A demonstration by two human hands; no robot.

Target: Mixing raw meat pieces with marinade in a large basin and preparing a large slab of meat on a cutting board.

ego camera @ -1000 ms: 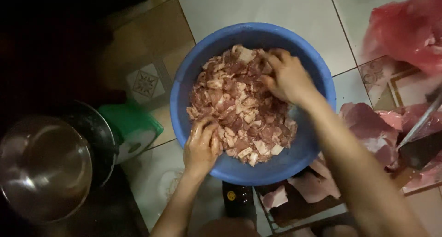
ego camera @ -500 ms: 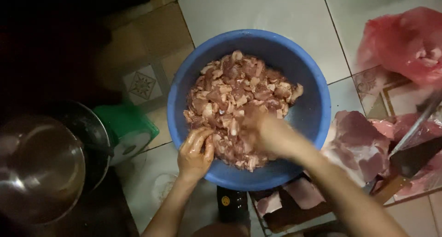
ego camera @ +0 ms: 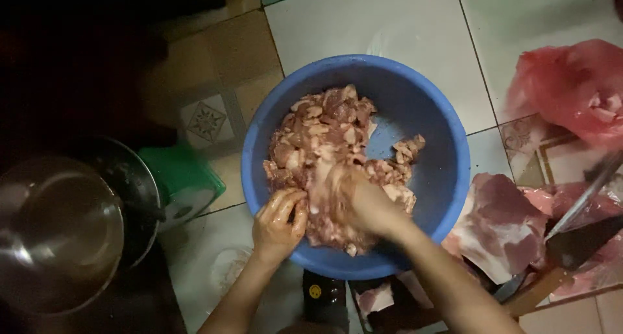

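Observation:
A blue plastic basin [ego camera: 441, 139] stands on the tiled floor and holds a heap of raw chopped meat [ego camera: 324, 136]. My left hand [ego camera: 278, 224] rests at the basin's near rim, fingers curled against the meat. My right hand [ego camera: 347, 201] is blurred with motion, dug into the near side of the pile with meat pieces in its fingers. A bare patch of basin bottom shows to the right of the meat.
A metal pot [ego camera: 58, 233] sits at the left, with a green object [ego camera: 185, 178] beside it. Large slabs of raw meat [ego camera: 503, 227] and a knife [ego camera: 584, 198] lie at the right. A red plastic bag [ego camera: 574, 91] holds more meat. A dark bottle [ego camera: 324, 298] stands below the basin.
My right hand swept from the basin's far right rim down to the near side, dragging meat with it. The pile shifted left, baring the basin's right bottom. My left hand stayed at the near rim.

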